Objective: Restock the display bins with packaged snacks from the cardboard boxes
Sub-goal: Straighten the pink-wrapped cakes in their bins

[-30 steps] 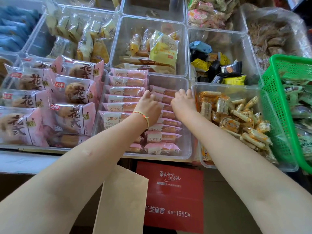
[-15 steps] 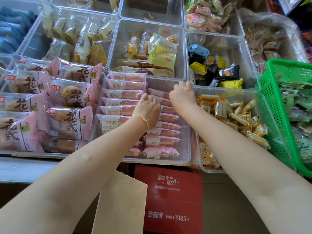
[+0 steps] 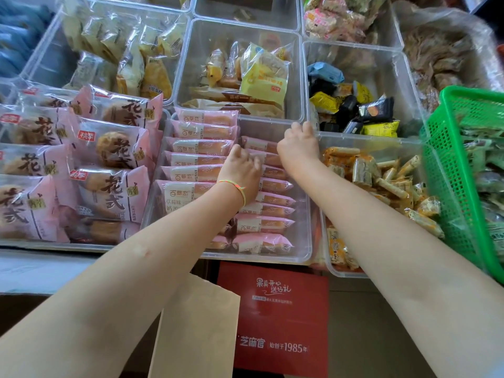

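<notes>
A clear plastic bin (image 3: 305, 236) in the middle holds two rows of pink wrapped snack packets (image 3: 204, 145). My left hand (image 3: 242, 170) rests palm down on the right-hand row, fingers curled over the packets; a thin wristband circles its wrist. My right hand (image 3: 298, 148) lies at the far end of that row, against the bin's back right corner, with its fingers bent down onto the pink packets there. Whether either hand pinches a packet is hidden beneath the fingers. A brown cardboard flap (image 3: 196, 328) shows below the shelf edge.
Large pink pastry bags (image 3: 109, 148) fill the bin on the left. Right of the pink packets is a bin of orange wafer sticks (image 3: 381, 175), then a green mesh basket (image 3: 450, 170). Behind stand bins of yellow cakes (image 3: 261, 77) and black-and-yellow candies (image 3: 354, 105). A red box (image 3: 281, 317) sits below.
Both hands have slid toward the far end of the right-hand row of pink packets; my right hand now reaches the bin's back corner. The camera has moved closer.
</notes>
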`<state>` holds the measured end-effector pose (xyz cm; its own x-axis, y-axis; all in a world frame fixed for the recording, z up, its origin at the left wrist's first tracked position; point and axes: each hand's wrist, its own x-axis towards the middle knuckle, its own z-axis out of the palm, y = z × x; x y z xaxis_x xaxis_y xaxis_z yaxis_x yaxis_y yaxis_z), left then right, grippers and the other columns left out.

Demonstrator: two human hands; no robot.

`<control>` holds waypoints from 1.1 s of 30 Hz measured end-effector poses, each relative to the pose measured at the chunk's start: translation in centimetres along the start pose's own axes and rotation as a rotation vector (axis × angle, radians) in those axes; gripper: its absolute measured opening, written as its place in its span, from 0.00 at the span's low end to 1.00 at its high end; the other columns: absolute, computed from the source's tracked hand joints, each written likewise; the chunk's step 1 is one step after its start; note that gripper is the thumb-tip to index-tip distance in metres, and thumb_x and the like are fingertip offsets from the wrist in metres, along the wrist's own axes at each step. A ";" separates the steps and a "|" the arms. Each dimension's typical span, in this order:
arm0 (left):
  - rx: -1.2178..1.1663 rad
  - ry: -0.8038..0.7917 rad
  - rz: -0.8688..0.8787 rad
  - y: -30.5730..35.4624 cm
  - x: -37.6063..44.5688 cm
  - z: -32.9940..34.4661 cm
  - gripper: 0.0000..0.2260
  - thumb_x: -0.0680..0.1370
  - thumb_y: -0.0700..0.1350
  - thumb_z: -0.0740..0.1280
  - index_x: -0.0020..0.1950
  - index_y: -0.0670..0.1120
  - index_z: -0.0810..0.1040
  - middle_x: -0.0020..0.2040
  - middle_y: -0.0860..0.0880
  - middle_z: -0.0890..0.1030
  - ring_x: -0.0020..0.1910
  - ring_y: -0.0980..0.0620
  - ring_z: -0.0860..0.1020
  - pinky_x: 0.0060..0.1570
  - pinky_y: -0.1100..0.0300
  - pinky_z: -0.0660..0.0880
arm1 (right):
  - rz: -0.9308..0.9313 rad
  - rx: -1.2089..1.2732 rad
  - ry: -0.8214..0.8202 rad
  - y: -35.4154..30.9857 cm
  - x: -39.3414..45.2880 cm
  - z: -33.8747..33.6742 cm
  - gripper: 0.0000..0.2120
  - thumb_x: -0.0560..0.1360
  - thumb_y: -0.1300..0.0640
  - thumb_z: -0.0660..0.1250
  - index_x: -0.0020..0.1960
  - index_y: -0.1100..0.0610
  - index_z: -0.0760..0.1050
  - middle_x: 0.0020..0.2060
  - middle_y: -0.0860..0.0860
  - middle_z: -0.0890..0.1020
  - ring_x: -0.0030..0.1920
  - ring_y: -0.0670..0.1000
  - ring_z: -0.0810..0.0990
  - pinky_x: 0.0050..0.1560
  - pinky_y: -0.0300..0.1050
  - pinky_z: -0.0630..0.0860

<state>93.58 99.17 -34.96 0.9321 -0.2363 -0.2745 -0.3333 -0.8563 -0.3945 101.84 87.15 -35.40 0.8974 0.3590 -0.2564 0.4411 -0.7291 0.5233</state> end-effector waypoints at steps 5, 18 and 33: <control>-0.076 0.033 0.009 -0.4 0.1 0.3 0.18 0.80 0.48 0.54 0.67 0.42 0.70 0.58 0.43 0.79 0.57 0.44 0.76 0.65 0.49 0.61 | 0.016 -0.016 -0.031 -0.1 0.4 -0.6 0.18 0.76 0.56 0.68 0.66 0.54 0.77 0.63 0.56 0.75 0.64 0.59 0.67 0.64 0.55 0.64; 0.013 -0.033 -0.036 -0.3 0.2 0.5 0.23 0.81 0.48 0.51 0.73 0.39 0.63 0.69 0.37 0.71 0.73 0.36 0.62 0.70 0.46 0.57 | 0.045 0.038 0.065 0.0 0.5 0.5 0.15 0.77 0.63 0.63 0.62 0.56 0.78 0.59 0.55 0.77 0.61 0.58 0.70 0.62 0.52 0.65; 0.020 -0.027 -0.060 0.2 0.5 0.3 0.27 0.84 0.50 0.44 0.80 0.38 0.45 0.78 0.32 0.45 0.78 0.34 0.47 0.73 0.46 0.54 | -0.089 0.318 0.189 -0.3 -2.7 0.7 0.21 0.76 0.64 0.61 0.69 0.58 0.69 0.66 0.57 0.72 0.67 0.59 0.68 0.65 0.52 0.63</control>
<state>93.96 99.01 -35.48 0.9463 -0.1727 -0.2732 -0.2803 -0.8593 -0.4279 99.29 86.04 -35.47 0.8525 0.5089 -0.1196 0.5226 -0.8239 0.2193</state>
